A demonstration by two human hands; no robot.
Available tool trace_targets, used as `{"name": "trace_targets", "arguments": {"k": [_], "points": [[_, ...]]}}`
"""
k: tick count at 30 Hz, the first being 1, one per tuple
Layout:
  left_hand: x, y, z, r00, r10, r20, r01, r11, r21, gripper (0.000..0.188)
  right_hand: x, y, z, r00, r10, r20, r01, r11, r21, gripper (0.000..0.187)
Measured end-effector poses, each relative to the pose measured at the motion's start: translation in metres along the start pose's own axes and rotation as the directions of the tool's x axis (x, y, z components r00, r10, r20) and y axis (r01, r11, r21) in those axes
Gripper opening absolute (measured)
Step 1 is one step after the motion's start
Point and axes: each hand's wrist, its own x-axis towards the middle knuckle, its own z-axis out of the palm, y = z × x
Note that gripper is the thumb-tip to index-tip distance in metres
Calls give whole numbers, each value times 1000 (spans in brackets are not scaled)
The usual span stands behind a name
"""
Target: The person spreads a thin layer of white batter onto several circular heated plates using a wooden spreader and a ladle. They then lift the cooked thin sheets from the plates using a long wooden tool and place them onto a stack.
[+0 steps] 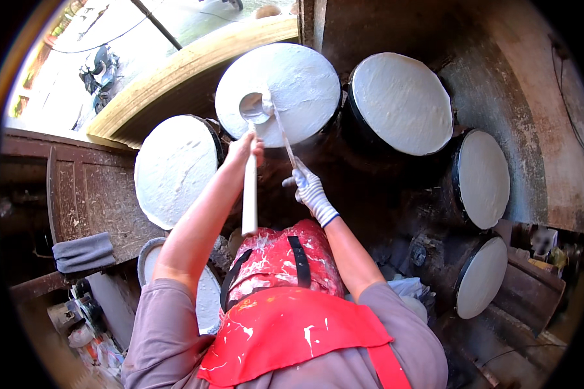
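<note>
My bare left hand (243, 149) is closed around the long, pale handle of a ladle (255, 109). The ladle's round bowl is over the far white disc (298, 81), coated with white paste. In a striped knit glove, my right hand (313, 191) grips a thin, narrow stick (283, 129). White paste covers the stick's far end, which meets the bowl's right rim. Whether the bowl rests on the disc or hangs just above it, I cannot tell.
More white round tops stand around me: one at left (176, 170), one at far right (402, 104), others down the right side. A grey folded cloth (84, 251) hangs on brown wooden boards (97, 194). A pale curved ledge (194, 65) borders the opening, with a motorbike (100, 72) beyond.
</note>
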Motion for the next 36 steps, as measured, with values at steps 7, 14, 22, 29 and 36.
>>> {"name": "trace_targets", "arguments": {"k": [7,14,22,29,36], "points": [[-23,57,6,766,106,633,375,727,-575,34,-72,15,15,851,-525,27,280,409,-868,46],[-11,123,-52,627,255,736,230,842,-487,37,-21,-5,23,889,-375,-262,-1,571,-821,37],[-74,101,-89,511,336,791,252,822,-511,45,-19,13,19,894,-313,-322,109,847,-521,35],[-81,63,-95,579,320,750,315,761,-568,44,-34,22,42,797,-574,-188,318,664,-677,40],[-77,45,-62,605,262,751,296,802,-519,45,-10,-32,-59,721,-568,-397,58,620,-783,43]]}}
